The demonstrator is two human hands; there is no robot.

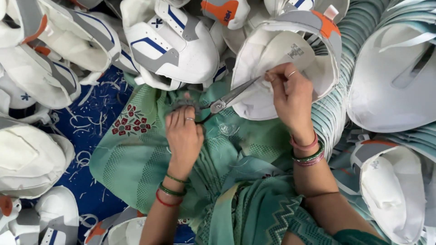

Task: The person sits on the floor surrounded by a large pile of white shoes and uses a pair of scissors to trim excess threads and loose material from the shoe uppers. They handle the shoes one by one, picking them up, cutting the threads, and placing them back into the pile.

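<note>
Two bare hands at work over a lap draped in pale green patterned cloth (pixel 136 154). Left hand (pixel 184 134), ringed and bangled at the wrist, closed around the handles of a pair of steel scissors (pixel 229 97), blades slightly parted and angled up to the right. Right hand (pixel 290 97), with pink and green bangles at the wrist, pinching between thumb and fingers the edge of a white, unsoled shoe upper with grey and orange trim at the heel (pixel 281 59). Scissor tips touching that upper just beside the pinching fingertips (pixel 271 76). Upper held open side toward the camera, pale inner lining showing, resting against the lap and leaning on a tall ribbed stack of teal-striped pieces (pixel 349 68).

Heaped all around, more white shoe uppers: one with blue stripes and grey panels (pixel 172 43) just above the left hand, several at far left (pixel 32 159), two large ones at right (pixel 395 77). Blue mat (pixel 93 131) beneath, strewn with short white thread clippings (pixel 84 159). Red embroidered flowers (pixel 131 123) on the green cloth, left of the scissor hand.
</note>
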